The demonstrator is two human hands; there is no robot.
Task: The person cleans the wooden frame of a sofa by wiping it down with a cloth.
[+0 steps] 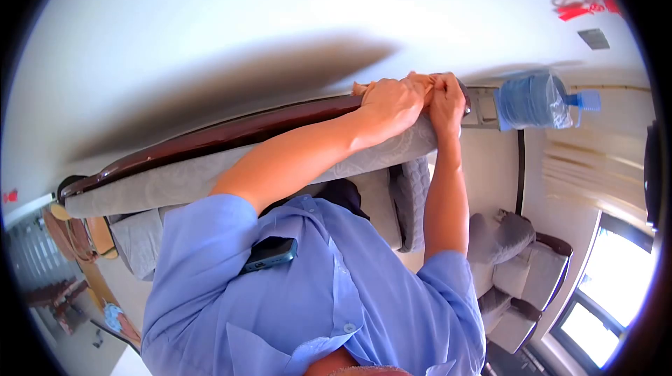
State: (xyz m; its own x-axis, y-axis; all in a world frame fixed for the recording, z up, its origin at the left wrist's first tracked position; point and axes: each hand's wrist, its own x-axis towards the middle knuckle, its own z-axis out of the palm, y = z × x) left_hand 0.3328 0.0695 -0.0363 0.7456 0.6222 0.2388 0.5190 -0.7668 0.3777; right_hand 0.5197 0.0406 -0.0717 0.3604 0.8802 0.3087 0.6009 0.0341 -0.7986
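My left hand [393, 104] is closed on a tan cloth [359, 88], at the right end of the sofa's dark wooden top rail [273, 121]. A bunched end of the cloth sticks out to the left of this hand, and more of it shows between the two hands. Pressed close beside it, my right hand [446, 102] has its fingers curled and pinches the cloth near the rail's end. Grey patterned upholstery [388, 154] runs along just below the rail and under both hands. My fingers cover much of the cloth.
A white wall [210, 19] rises behind the sofa. Right of my hands, a large blue water bottle [532, 101] sits on a dispenser. A phone [271, 254] pokes out of my shirt pocket. Grey cushioned seats [514, 271] and a window [605, 292] are at the lower right.
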